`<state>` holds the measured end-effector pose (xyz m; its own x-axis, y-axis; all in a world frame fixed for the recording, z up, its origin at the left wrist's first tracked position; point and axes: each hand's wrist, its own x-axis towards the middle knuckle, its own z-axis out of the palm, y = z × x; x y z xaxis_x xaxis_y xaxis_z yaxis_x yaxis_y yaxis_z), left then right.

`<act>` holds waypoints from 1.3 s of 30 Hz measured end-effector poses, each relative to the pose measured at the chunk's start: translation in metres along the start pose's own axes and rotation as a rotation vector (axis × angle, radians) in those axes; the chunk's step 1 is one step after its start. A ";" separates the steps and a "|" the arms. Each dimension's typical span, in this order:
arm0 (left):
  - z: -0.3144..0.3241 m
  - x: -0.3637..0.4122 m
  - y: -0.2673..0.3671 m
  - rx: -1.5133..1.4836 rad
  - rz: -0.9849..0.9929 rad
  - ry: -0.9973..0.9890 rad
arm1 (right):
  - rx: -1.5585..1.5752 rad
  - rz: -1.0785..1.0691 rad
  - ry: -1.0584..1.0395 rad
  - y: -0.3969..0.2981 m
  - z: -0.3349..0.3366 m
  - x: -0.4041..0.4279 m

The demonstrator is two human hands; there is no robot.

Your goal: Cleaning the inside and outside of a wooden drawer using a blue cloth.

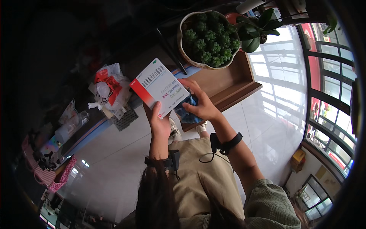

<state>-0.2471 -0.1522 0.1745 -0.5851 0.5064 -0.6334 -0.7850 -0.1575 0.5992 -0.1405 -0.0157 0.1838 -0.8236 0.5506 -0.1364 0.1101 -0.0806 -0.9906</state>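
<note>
A white and red medicine box (160,86) of oral solution is held up before me, its printed front facing the camera. My left hand (159,117) grips its lower edge, the thumb on the front and the fingers hidden behind. At its right corner is my right hand (200,100), with the index finger touching the edge and the thumb apart from it. Under the right hand lies a crumpled blue thing (187,110), perhaps a plastic bag, partly hidden. Behind the hands an open wooden drawer (237,77) juts out.
A large succulent pot (180,40) stands above the drawer, beside a broad-leaved plant (253,31). On the dark surface at left are a white and red plastic bag (110,86), a clear plastic bottle (68,130) and a pink basket (43,171). Barred windows (328,86) line the right.
</note>
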 end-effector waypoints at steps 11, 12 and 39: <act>-0.022 -0.030 -0.024 0.111 0.191 -0.085 | 0.197 -0.073 0.103 0.004 -0.003 -0.029; -0.019 -0.036 -0.029 0.205 0.250 -0.093 | 0.218 -0.072 0.113 0.004 -0.011 -0.037; 0.172 0.106 -0.275 0.296 -0.327 -0.329 | 0.278 0.470 0.377 0.138 -0.302 -0.054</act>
<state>-0.0583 0.0902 0.0273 -0.1887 0.7348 -0.6515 -0.7964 0.2738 0.5393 0.0869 0.1945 0.0530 -0.4664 0.6531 -0.5966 0.2212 -0.5669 -0.7935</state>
